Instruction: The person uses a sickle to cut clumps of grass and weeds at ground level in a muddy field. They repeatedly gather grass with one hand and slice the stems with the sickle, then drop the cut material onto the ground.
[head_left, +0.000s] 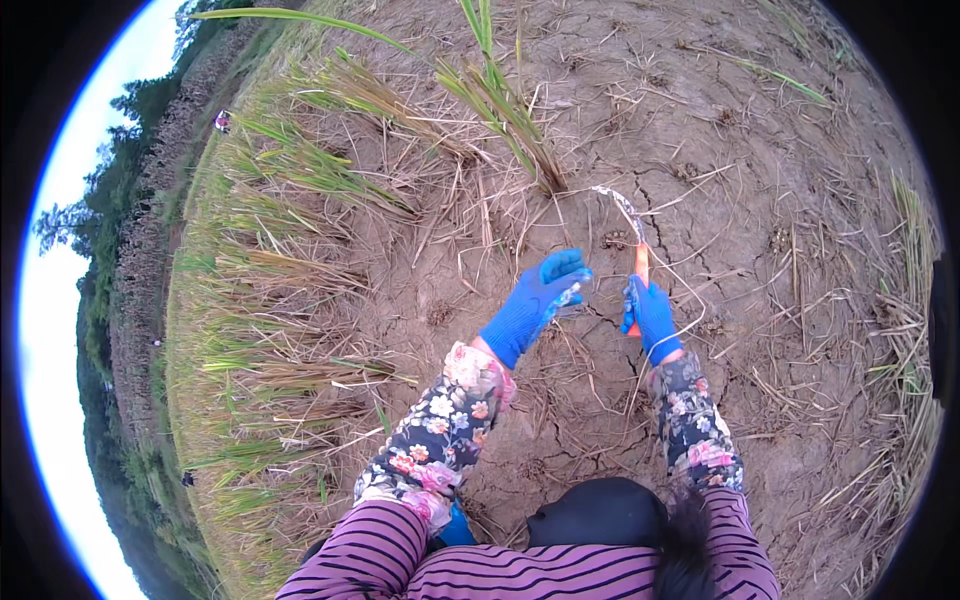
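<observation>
My right hand (649, 309), in a blue work glove, is closed around the orange handle of a sickle (642, 262). The sickle's curved blade (626, 206) points up and bends left, its tip near the base of an upright clump of rice stalks (536, 146). To the left, my left hand (546, 292), in a matching blue glove with whitish marks, has its fingers partly curled and apart, with nothing seen in it. A thin dry straw lies across my right wrist. Floral sleeves cover both forearms.
Standing rice (300, 262) fills the left side. Cracked soil (750, 300) with cut stubble and loose straw spreads ahead and right. Cut stalks (900, 330) lie along the right edge. A distant person (223, 121) is at the upper left; trees stand beyond.
</observation>
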